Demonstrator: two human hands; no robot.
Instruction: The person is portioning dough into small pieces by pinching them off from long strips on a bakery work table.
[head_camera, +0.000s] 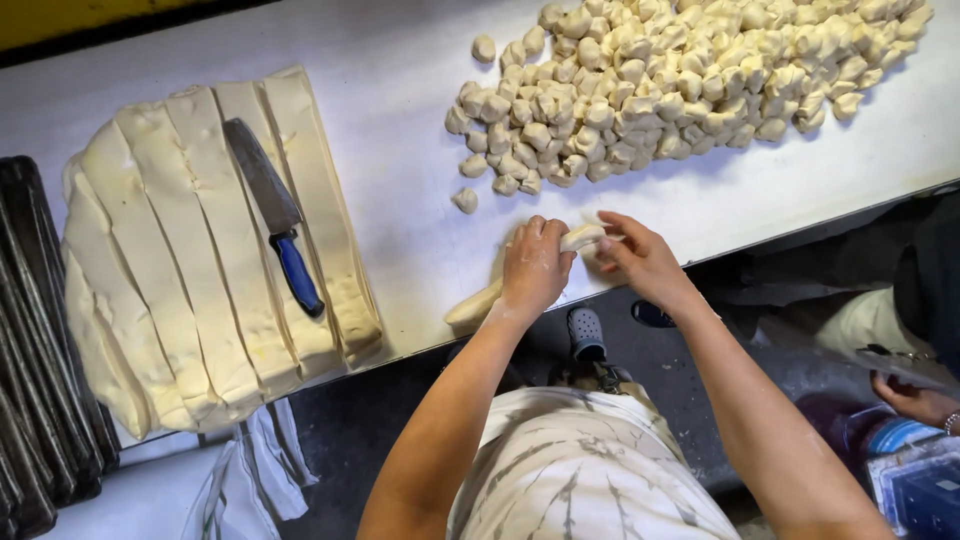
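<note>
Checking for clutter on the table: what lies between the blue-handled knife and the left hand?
In the head view, only bare white table lies between the knife and the left hand, which grips a dough strip.

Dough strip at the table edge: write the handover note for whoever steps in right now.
Left hand grips the dough strip near its end.
Right hand pinches the strip's tip.
Done: a big pile of dough pieces on the white table.
Left: the slab cut into strips, a blue-handled knife lying on it.
</note>
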